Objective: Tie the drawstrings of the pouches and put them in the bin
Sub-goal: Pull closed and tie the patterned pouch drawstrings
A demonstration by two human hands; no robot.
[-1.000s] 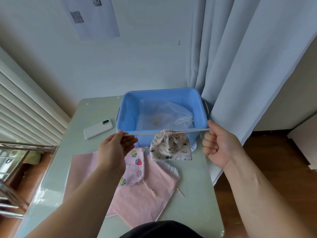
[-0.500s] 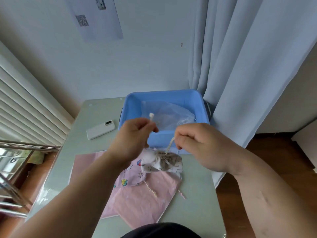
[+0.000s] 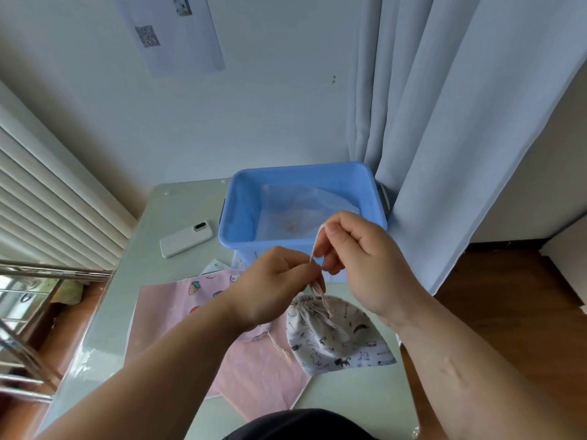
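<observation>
A cream pouch with small black animal prints [image 3: 336, 338] lies on the table, its mouth gathered tight. Its beige drawstring [image 3: 316, 249] runs up from the mouth. My right hand [image 3: 359, 258] pinches the string's upper end between thumb and fingers. My left hand [image 3: 273, 281] pinches the string lower down, just above the pouch mouth. Behind my hands stands the blue bin [image 3: 241, 217], holding a sheer white pouch [image 3: 305, 211]. A pink printed pouch [image 3: 209, 287] lies partly under my left arm.
A plain pink pouch [image 3: 254, 369] with a loose string lies flat on the glass table [image 3: 171, 217]. A white phone [image 3: 185, 239] rests left of the bin. A curtain [image 3: 444, 122] hangs close on the right, slatted blinds on the left.
My hands, earlier spread wide pulling the drawstring taut in the air, have come together. The pouch has dropped onto the table, nearer to me, and the string ends are now being worked.
</observation>
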